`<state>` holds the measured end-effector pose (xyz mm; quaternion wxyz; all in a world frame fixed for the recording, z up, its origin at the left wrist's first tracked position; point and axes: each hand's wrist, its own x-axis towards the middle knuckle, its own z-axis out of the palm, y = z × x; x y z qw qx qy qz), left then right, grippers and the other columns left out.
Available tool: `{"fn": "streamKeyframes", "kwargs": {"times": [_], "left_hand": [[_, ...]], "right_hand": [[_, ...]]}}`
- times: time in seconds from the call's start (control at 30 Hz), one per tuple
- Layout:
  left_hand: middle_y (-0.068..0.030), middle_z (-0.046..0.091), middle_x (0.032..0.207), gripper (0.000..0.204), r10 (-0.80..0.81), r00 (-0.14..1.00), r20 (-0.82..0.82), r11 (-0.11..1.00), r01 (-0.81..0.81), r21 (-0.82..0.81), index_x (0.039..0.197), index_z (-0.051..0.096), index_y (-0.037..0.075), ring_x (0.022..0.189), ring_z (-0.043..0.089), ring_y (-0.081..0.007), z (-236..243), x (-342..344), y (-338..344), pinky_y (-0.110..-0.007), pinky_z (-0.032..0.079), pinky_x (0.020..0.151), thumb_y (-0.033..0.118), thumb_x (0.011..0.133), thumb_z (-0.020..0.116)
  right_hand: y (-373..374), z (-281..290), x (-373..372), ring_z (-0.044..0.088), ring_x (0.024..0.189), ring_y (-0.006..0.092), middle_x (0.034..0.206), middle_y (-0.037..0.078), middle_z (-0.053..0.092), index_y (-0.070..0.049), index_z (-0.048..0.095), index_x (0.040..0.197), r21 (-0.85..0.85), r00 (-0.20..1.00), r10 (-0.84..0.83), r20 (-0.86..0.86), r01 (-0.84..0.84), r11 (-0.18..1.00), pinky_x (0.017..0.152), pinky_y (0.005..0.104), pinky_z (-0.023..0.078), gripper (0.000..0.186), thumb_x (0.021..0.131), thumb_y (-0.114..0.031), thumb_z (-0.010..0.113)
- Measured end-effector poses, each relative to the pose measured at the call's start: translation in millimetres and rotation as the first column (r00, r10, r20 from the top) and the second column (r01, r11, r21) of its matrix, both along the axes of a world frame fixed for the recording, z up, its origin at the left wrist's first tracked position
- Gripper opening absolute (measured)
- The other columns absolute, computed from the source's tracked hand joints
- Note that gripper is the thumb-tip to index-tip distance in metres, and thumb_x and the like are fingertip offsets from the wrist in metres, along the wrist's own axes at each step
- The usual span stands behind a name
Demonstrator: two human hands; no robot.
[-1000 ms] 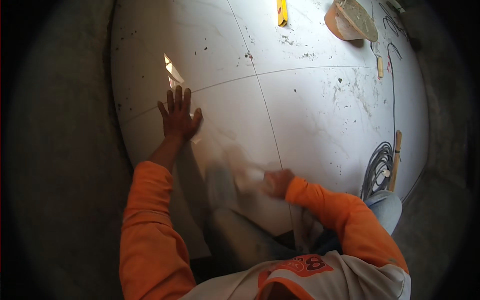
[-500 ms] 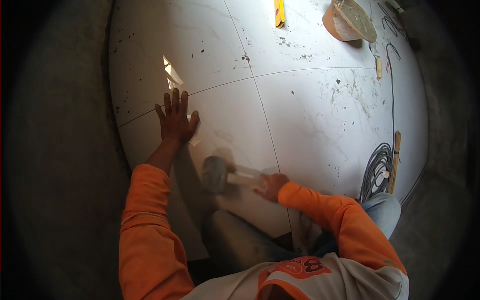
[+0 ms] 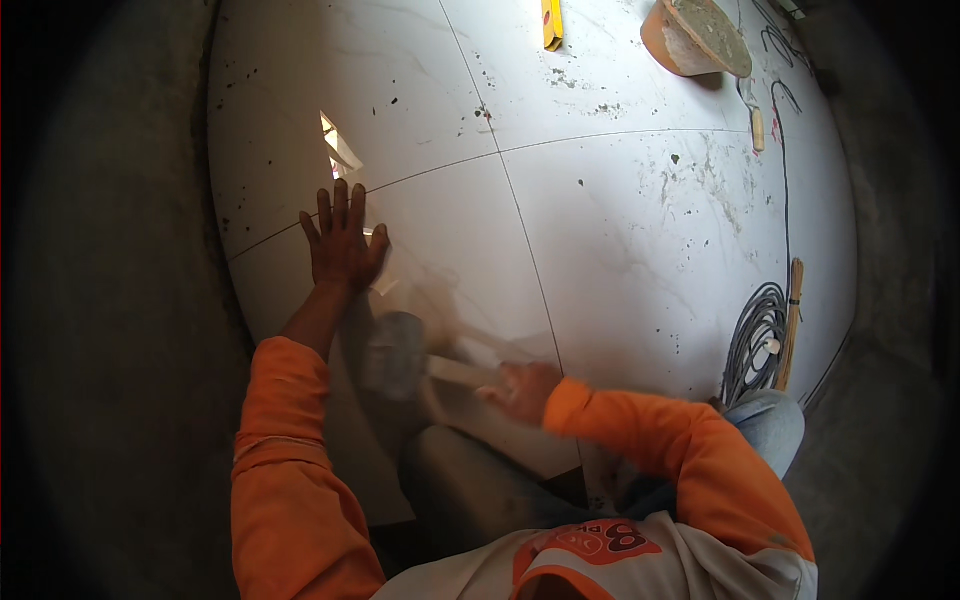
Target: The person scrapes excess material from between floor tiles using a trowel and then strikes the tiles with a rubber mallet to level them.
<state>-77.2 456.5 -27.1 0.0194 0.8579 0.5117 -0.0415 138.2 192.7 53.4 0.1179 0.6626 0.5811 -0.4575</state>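
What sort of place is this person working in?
Probably a room under construction or renovation. The large pale floor tiles are speckled with dark debris, a grey-smeared, orange-brown container sits on them, and the right hand holds what looks like a mallet.

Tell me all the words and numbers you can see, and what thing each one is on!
Shirt: dark print stands on the red-orange patch on its front, but I don't copy out printed words or numbers.
Yellow bar: a small reddish mark, too small to read.
Mallet in the right hand: too blurred to tell if it has writing.
Bucket: no writing that I can make out.
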Motion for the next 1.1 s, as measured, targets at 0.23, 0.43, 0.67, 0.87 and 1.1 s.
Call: {"fn": "streamKeyframes", "kwargs": {"times": [0.23,0.43,0.67,0.87,1.1], "left_hand": [[-0.0148,0.015,0.159,0.073,-0.037,0.998,0.045,0.999,0.036,0.028,0.151,0.023,0.013,0.146,0.009,-0.0379,-4.5,1.3,2.4,-0.062,0.004,0.114,0.047,0.091,0.044],[-0.0149,0.016,0.158,0.072,-0.018,0.999,0.041,1.000,0.018,-0.005,0.151,0.024,0.012,0.146,0.009,-0.0381,2.2,7.7,-1.0,-0.062,0.004,0.114,0.047,0.091,0.044],[-0.0141,0.018,0.158,0.071,-0.038,0.997,0.070,0.998,0.035,0.046,0.150,0.025,0.014,0.146,0.011,-0.0384,-2.4,-7.0,1.4,-0.063,0.004,0.114,0.047,0.091,0.045],[-0.0125,0.016,0.159,0.071,-0.033,0.999,-0.032,0.997,0.035,0.072,0.151,0.024,0.016,0.146,0.011,-0.0370,-26.7,-21.0,6.8,-0.063,0.004,0.114,0.046,0.091,0.046],[-0.0123,0.015,0.159,0.072,-0.004,0.998,0.056,1.000,0.003,0.005,0.151,0.024,0.015,0.147,0.010,-0.0368,-3.1,6.6,-7.6,-0.062,0.004,0.114,0.045,0.090,0.047]], "right_hand": [[7.1,-7.6,9.8,0.065,0.062,0.0388,0.067,0.018,0.066,-0.004,0.064,0.091,0.108,0.998,0.029,0.058,-0.035,0.994,0.063,0.0446,0.054,0.068,0.085,-0.070,0.047],[6.8,2.5,15.4,0.065,0.064,0.0407,0.065,0.019,0.064,-0.001,0.061,0.085,0.479,0.923,0.317,-0.216,-0.183,0.859,0.065,0.0475,0.053,0.067,0.088,-0.067,0.046],[3.0,-2.5,0.5,0.066,0.073,0.0431,0.074,0.027,0.065,0.000,0.062,0.095,0.364,0.981,0.120,-0.154,-0.056,0.930,0.080,0.0466,0.052,0.075,0.086,-0.072,0.044],[30.1,23.8,-12.9,0.065,0.070,0.0411,0.071,0.021,0.065,0.000,0.062,0.095,0.243,0.942,-0.189,-0.279,0.259,0.935,0.069,0.0471,0.053,0.076,0.085,-0.074,0.043],[41.1,-13.6,133.6,0.066,0.079,0.0422,0.097,0.027,0.066,-0.008,0.062,0.114,0.231,0.986,0.089,0.142,-0.120,0.966,0.076,0.0478,0.053,0.060,0.092,-0.060,0.045]]}}
